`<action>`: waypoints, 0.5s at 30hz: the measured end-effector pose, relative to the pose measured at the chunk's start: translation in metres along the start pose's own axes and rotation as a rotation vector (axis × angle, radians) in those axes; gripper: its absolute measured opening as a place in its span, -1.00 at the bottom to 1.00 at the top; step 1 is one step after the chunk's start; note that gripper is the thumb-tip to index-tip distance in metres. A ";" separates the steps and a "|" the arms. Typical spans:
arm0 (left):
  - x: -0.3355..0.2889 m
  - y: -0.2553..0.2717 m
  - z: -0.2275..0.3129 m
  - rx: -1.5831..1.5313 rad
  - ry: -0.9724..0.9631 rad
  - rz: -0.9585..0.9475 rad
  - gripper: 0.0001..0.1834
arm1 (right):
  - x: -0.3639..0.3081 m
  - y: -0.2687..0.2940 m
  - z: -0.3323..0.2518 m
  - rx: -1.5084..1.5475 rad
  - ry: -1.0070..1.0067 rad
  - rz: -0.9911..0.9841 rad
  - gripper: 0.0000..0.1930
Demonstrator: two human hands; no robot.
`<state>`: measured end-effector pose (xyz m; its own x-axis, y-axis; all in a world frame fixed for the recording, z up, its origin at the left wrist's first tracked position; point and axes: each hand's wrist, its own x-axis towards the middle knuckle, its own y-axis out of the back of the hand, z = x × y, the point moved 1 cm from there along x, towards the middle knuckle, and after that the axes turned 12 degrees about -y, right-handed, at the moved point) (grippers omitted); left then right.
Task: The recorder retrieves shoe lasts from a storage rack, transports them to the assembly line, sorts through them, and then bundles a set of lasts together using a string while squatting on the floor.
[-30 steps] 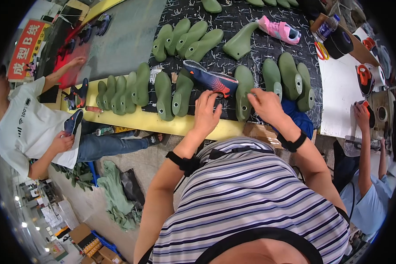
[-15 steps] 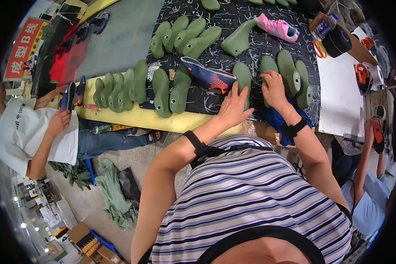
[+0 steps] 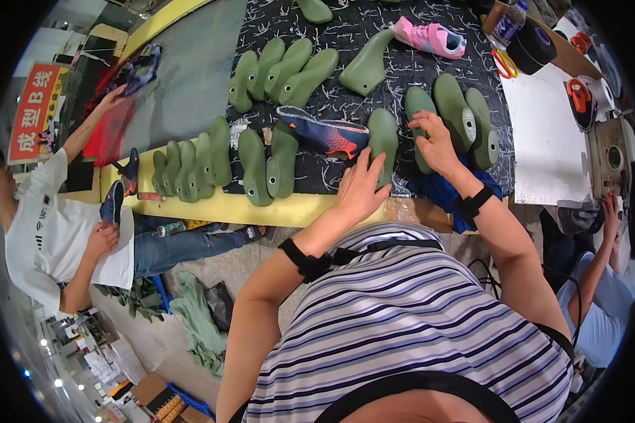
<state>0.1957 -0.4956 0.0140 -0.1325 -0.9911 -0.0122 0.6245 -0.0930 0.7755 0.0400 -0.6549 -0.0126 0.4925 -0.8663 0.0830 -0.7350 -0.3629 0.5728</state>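
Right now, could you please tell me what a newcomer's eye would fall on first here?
Probably the bright pink shoe toward the far side of the black patterned tabletop, vivid among the rows of green shoe lasts. Next might come the navy-and-orange shoe near the middle, just left of the upright-looking last at the left hand's fingers. The red sign at the far left also stands out.

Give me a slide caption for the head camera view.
Left hand and right hand at two green lasts, navy shoe nearby, pink shoe farther back.
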 end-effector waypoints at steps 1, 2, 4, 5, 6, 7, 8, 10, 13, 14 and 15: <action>0.001 -0.002 -0.001 0.028 -0.032 0.027 -0.20 | 0.001 0.001 0.002 0.003 -0.009 -0.002 -0.70; 0.000 -0.002 -0.002 0.058 -0.064 0.053 -0.19 | 0.002 0.001 0.002 0.015 -0.006 0.008 -0.70; 0.004 -0.009 0.001 0.028 -0.003 0.005 -0.18 | 0.003 -0.001 0.003 0.032 -0.012 0.017 -0.71; 0.006 -0.012 0.001 -0.020 0.037 0.025 -0.18 | 0.003 -0.002 0.001 0.023 0.002 0.022 -0.71; 0.008 -0.015 0.001 -0.067 0.077 0.046 -0.19 | 0.004 -0.003 0.000 0.014 0.017 0.026 -0.72; 0.009 -0.015 -0.001 -0.069 0.080 0.040 -0.19 | 0.005 -0.005 0.001 0.024 0.017 0.023 -0.73; 0.008 -0.014 -0.004 -0.103 0.090 0.052 -0.20 | 0.006 -0.006 0.002 0.027 0.013 0.020 -0.73; 0.007 -0.014 -0.006 -0.136 0.107 0.064 -0.21 | 0.006 -0.007 0.002 0.020 0.008 0.021 -0.74; 0.004 -0.014 -0.003 -0.153 0.081 0.116 -0.24 | 0.004 -0.007 -0.001 0.055 -0.011 0.014 -0.74; 0.005 -0.013 -0.001 -0.124 0.100 0.088 -0.24 | 0.005 -0.007 0.000 0.062 0.003 0.005 -0.74; 0.005 -0.011 0.000 -0.095 0.120 0.061 -0.25 | 0.003 -0.006 0.001 0.051 0.005 0.014 -0.74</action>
<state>0.1883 -0.4992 0.0058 -0.0029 -0.9989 -0.0465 0.6989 -0.0353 0.7143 0.0457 -0.6560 -0.0166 0.4840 -0.8699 0.0952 -0.7648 -0.3677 0.5291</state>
